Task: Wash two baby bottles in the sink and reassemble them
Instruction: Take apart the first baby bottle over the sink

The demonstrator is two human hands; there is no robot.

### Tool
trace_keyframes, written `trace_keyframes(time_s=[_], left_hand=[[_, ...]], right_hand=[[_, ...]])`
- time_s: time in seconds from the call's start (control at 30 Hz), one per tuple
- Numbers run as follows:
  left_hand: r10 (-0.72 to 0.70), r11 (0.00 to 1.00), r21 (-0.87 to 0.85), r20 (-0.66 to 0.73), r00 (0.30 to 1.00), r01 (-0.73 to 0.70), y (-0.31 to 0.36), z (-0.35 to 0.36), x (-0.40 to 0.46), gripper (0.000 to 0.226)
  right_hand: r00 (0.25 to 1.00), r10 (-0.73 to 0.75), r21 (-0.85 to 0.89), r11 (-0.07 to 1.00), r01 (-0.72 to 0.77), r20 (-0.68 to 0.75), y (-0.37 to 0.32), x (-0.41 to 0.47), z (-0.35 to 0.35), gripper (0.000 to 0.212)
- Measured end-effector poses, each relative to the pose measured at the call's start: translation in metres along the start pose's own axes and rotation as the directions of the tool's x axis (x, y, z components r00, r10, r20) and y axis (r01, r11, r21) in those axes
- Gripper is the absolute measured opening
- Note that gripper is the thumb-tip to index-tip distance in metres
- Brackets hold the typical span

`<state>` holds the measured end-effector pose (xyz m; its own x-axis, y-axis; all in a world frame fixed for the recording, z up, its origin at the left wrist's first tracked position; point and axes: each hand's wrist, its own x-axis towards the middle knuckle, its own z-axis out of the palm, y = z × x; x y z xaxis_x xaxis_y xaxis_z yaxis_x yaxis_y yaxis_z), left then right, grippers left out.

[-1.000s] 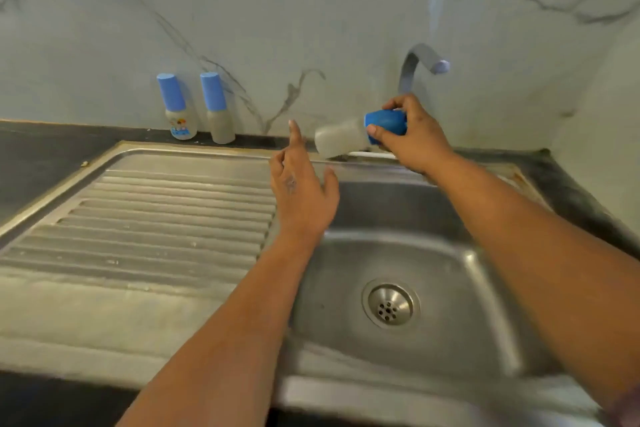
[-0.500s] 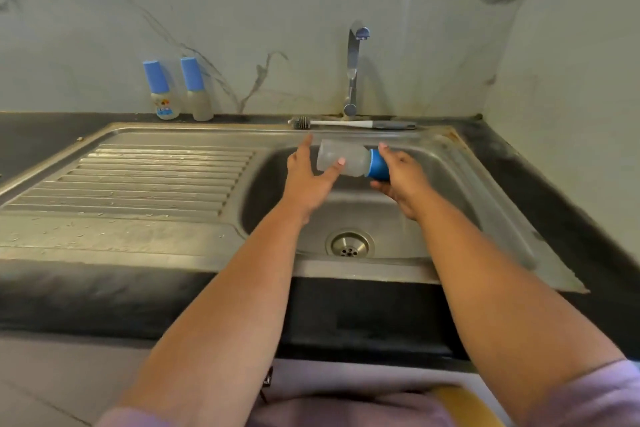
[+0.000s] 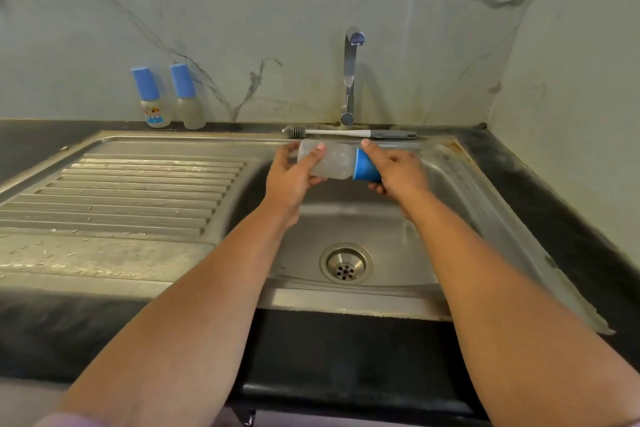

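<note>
**A:** Head view: frosted translucent plastic baby bottle with a blue cap [image 3: 337, 165] held horizontal over the brushed stainless-steel sink basin [image 3: 408, 246], at 12 o'clock from the round perforated drain [image 3: 345, 263]. Base points to 9, cap to 3.

**B:** Grip?

**A:** Left hand [image 3: 291, 180] wraps the base end, thumb tip on top of the body, other fingers curled underneath and mostly hidden. Right hand [image 3: 398, 172] wraps the cap, one fingertip on its top edge; the cap's far end is covered by the palm. Bottle spans between the two hands, clear of the steel.

**B:** Surroundings?

**A:** Ribbed steel drainboard [image 3: 138, 191] at 9 o'clock of the basin, scattered droplets on its flat front part. Two more small bottles with tall blue caps stand upright against the grey-veined marble wall at 10–11: one with a printed label [image 3: 152, 99], one plain and cloudy [image 3: 188, 99], just beside each other. Print too small to read. White-handled bottle brush with grey bristles [image 3: 346, 132] lies flat on the back rim at 12, bristles toward 9. Chrome gooseneck tap [image 3: 349, 76] is behind it. Black countertop [image 3: 554, 204] surrounds the sink.

**B:** Cut off?

**A:** Both forearms run out of the bottom edge.
</note>
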<state>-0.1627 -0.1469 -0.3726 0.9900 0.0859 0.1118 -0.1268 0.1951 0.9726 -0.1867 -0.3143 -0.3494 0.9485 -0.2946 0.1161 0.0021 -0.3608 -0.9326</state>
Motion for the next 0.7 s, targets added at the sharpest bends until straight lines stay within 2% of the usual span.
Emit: trace_keyframes(time_s=[0.07, 0.13, 0.2, 0.3, 0.4, 0.47, 0.57, 0.63, 0.7], left_hand=[[-0.122, 0.993, -0.004, 0.0, 0.993, 0.122, 0.004, 0.0, -0.001, 0.041], [-0.267, 0.963, 0.011, -0.045, 0.963, 0.268, 0.008, -0.002, -0.001, 0.041], [-0.345, 0.936, 0.028, -0.099, 0.933, 0.35, 0.008, -0.006, 0.001, 0.05], [-0.394, 0.914, 0.051, -0.128, 0.91, 0.403, 0.007, -0.007, 0.0, 0.054], [-0.385, 0.912, 0.09, -0.139, 0.912, 0.399, 0.005, -0.003, -0.003, 0.058], [-0.34, 0.923, 0.139, -0.144, 0.929, 0.359, 0.001, -0.001, -0.004, 0.058], [-0.211, 0.949, 0.215, -0.116, 0.971, 0.232, -0.002, 0.001, -0.005, 0.053], [-0.13, 0.965, 0.221, -0.068, 0.989, 0.142, -0.002, 0.002, -0.005, 0.045], [-0.048, 0.969, 0.243, -0.006, 0.999, 0.048, -0.002, 0.002, -0.006, 0.044]], right_hand=[[0.989, -0.147, -0.022, 0.989, 0.147, -0.002, -0.001, 0.001, -0.002, 0.04], [0.962, -0.264, -0.01, 0.964, 0.265, 0.065, -0.002, 0.001, -0.006, 0.027], [0.927, -0.343, -0.042, 0.935, 0.353, 0.152, 0.0, 0.0, -0.008, 0.033], [0.912, -0.364, -0.017, 0.927, 0.374, 0.19, 0.005, 0.0, -0.007, 0.045], [0.908, -0.365, 0.033, 0.93, 0.366, 0.206, 0.005, 0.0, -0.01, 0.052], [0.911, -0.301, 0.098, 0.954, 0.284, 0.283, 0.002, -0.001, -0.017, 0.056], [0.905, -0.107, 0.199, 0.98, 0.026, 0.412, 0.003, -0.001, -0.02, 0.071], [0.911, 0.052, 0.143, 0.982, -0.12, 0.41, 0.005, -0.002, -0.014, 0.07], [0.921, 0.159, 0.103, 0.973, -0.208, 0.355, 0.009, -0.003, -0.007, 0.058]])
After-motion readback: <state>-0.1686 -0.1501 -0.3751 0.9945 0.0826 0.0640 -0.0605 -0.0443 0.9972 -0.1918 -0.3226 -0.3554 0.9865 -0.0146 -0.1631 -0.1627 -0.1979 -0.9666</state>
